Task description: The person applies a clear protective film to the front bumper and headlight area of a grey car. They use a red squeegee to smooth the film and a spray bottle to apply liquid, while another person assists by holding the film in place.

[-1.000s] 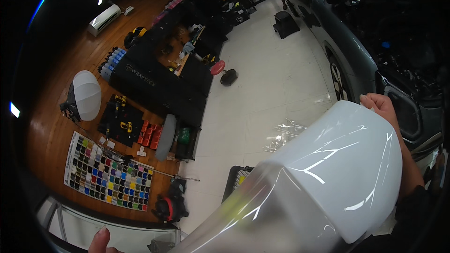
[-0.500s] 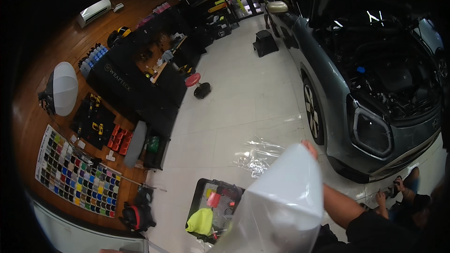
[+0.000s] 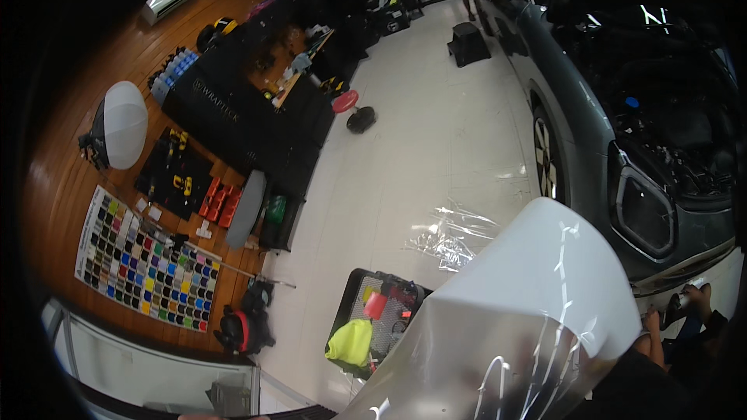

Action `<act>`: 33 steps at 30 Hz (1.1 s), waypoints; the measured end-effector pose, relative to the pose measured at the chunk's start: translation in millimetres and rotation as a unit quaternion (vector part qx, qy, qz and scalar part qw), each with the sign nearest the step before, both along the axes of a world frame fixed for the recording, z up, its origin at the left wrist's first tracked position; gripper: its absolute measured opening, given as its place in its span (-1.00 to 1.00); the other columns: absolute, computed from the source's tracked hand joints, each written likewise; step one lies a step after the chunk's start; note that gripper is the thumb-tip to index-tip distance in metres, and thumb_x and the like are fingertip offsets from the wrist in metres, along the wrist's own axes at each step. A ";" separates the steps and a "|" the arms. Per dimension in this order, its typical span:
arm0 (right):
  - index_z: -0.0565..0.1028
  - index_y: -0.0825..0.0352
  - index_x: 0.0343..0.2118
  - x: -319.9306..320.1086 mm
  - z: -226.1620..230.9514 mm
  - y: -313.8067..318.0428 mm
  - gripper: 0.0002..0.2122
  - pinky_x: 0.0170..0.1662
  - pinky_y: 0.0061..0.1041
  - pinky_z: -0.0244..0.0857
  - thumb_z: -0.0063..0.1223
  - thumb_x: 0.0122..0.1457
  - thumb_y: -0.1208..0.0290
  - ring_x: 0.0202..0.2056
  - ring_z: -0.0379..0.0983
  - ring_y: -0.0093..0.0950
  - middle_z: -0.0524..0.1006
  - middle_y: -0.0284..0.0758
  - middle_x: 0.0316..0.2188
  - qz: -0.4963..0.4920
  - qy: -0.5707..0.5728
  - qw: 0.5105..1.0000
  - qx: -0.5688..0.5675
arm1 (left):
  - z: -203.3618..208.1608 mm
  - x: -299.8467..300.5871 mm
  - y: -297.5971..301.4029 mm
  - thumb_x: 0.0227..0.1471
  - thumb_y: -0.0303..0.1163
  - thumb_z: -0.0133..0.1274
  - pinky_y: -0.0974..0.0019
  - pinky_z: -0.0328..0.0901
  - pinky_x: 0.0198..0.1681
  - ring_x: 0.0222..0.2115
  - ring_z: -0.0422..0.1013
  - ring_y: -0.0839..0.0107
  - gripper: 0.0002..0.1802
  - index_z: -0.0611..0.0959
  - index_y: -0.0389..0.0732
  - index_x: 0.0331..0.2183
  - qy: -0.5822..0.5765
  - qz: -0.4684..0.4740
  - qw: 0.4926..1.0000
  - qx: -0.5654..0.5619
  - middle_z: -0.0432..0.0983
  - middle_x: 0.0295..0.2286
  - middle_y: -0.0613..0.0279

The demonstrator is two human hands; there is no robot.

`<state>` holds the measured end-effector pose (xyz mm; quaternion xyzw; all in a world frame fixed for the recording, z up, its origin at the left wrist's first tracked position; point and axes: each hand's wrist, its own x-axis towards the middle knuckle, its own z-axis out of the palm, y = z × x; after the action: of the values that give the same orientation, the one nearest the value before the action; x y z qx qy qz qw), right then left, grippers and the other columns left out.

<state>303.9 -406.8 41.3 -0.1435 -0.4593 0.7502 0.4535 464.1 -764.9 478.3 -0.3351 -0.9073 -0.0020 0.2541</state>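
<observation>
A wide sheet of film point(image 3: 521, 295) rises from the lower edge at the right of centre. It is clear and glossy, with a milky white curled upper part. My right hand is hidden behind the sheet. At the very bottom edge, left of centre, only a thin skin-coloured strip of my left hand point(image 3: 222, 418) shows, its fingers cut off. Left of the film, a black mesh-topped cart point(image 3: 352, 284) carries a yellow-green cloth point(image 3: 350, 342), a red piece point(image 3: 374, 306) and small tools. Crumpled clear film point(image 3: 451, 237) lies on the floor beyond.
A grey-green car point(image 3: 580, 101) with its bonnet raised stands at the right. Another person's hands point(image 3: 696, 295) show near its front. A red stool point(image 3: 346, 101) and black step point(image 3: 468, 44) stand on the floor. Black cabinets point(image 3: 226, 105) and a swatch board point(image 3: 148, 264) line the left.
The film has swung right and spread wider, now covering my right hand and forearm, which showed at its edge before. The whole view has shifted, so the room appears further right and higher.
</observation>
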 end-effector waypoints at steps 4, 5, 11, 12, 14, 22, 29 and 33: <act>0.23 0.16 -0.56 37.8 28.3 18.8 -0.63 -0.72 -0.55 0.03 -0.20 0.48 0.26 -0.78 0.09 -0.70 0.21 -0.49 -0.75 0.052 -0.044 0.997 -0.040 | -2.4 -5.0 -0.1 -0.22 0.30 0.26 0.30 0.11 -0.69 -0.78 0.25 0.31 -0.26 0.73 -0.28 -0.36 -0.049 0.019 0.998 -0.023 0.30 -0.76 0.25; 0.23 0.16 -0.56 45.2 33.1 28.6 -0.63 -0.72 -0.55 0.02 -0.20 0.48 0.26 -0.78 0.09 -0.70 0.21 -0.49 -0.75 0.055 -0.049 0.996 -0.040 | -5.4 -7.9 0.4 -0.23 0.25 0.29 0.30 0.11 -0.69 -0.78 0.25 0.33 -0.28 0.73 -0.28 -0.34 -0.057 0.003 0.998 -0.005 0.30 -0.76 0.26; 0.24 0.16 -0.56 78.5 45.8 52.3 -0.63 -0.73 -0.56 0.02 -0.21 0.48 0.24 -0.79 0.09 -0.69 0.20 -0.49 -0.75 0.095 -0.057 0.992 -0.053 | -30.7 -11.8 -23.0 -0.17 0.34 0.20 0.32 0.07 -0.68 -0.78 0.19 0.39 -0.26 0.75 -0.23 -0.33 -0.071 -0.013 0.997 0.022 0.23 -0.77 0.30; 0.24 0.16 -0.56 80.7 45.7 56.2 -0.63 -0.73 -0.56 0.02 -0.21 0.48 0.24 -0.79 0.09 -0.69 0.20 -0.49 -0.75 0.110 -0.043 0.991 -0.068 | -34.9 -10.7 -23.8 -0.15 0.35 0.19 0.32 0.07 -0.68 -0.78 0.18 0.40 -0.26 0.75 -0.22 -0.33 -0.071 -0.014 0.997 0.022 0.21 -0.77 0.32; 0.25 0.17 -0.54 89.9 43.9 68.9 -0.63 -0.74 -0.56 0.02 -0.22 0.48 0.23 -0.81 0.08 -0.68 0.20 -0.49 -0.76 0.140 -0.004 0.985 -0.096 | -54.1 -15.1 -18.5 -0.12 0.36 0.17 0.32 0.05 -0.67 -0.77 0.16 0.41 -0.27 0.76 -0.19 -0.32 -0.078 -0.027 0.996 0.038 0.17 -0.78 0.35; 0.34 0.22 -0.47 133.6 23.4 121.0 -0.67 -0.69 -0.58 0.06 -0.17 0.47 0.20 -0.72 0.19 -0.70 0.28 -0.51 -0.70 0.029 -0.136 0.990 -0.018 | -94.2 -12.7 -12.6 -0.04 0.24 0.18 0.29 0.03 -0.67 -0.76 0.19 0.35 -0.39 0.79 -0.18 -0.38 -0.155 -0.070 0.984 0.055 0.21 -0.75 0.33; 0.37 0.22 -0.47 195.4 2.5 117.0 -0.68 -0.58 -0.62 0.14 -0.14 0.46 0.22 -0.62 0.26 -0.75 0.32 -0.54 -0.65 0.175 -0.131 0.971 -0.095 | -80.2 -26.5 4.1 -0.03 0.18 0.19 0.30 0.06 -0.66 -0.74 0.23 0.33 -0.41 0.78 -0.23 -0.43 -0.212 -0.089 0.973 -0.001 0.22 -0.75 0.28; 0.45 0.28 -0.45 244.9 -37.1 122.1 -0.68 -0.46 -0.66 0.13 -0.10 0.45 0.23 -0.52 0.23 -0.78 0.35 -0.59 -0.60 0.037 -0.222 0.966 -0.124 | -67.5 -40.2 21.8 -0.03 0.19 0.17 0.29 0.12 -0.63 -0.72 0.29 0.28 -0.39 0.75 -0.26 -0.45 -0.192 -0.120 0.974 -0.027 0.34 -0.70 0.24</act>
<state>548.8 -284.7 4.2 -0.3446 -0.4567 0.7668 0.2908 423.9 -743.0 410.9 -0.4418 -0.8919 -0.0719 0.0640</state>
